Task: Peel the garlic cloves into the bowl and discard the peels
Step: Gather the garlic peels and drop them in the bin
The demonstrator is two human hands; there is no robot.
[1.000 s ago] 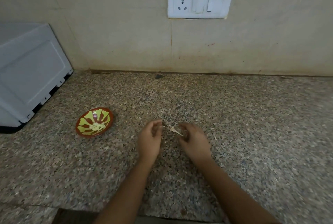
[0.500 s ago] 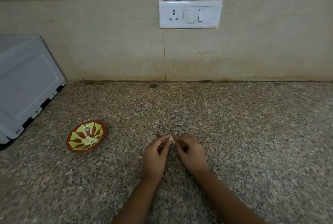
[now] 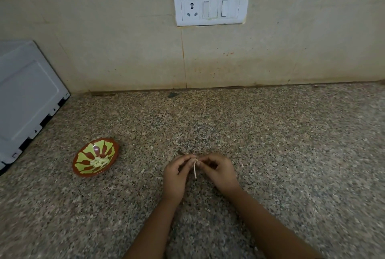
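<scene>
My left hand (image 3: 176,173) and right hand (image 3: 218,170) together pinch a garlic clove (image 3: 195,159) above the worktop (image 3: 270,144), a pale peel strip (image 3: 195,170) dangling; the bowl (image 3: 110,152) sits left

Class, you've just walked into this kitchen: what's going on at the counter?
A person pinches a small garlic clove between the left hand and the right hand, over the speckled counter. A thin strip of peel hangs down from it. To the left stands the red-and-green bowl, already holding some peeled cloves.
</scene>
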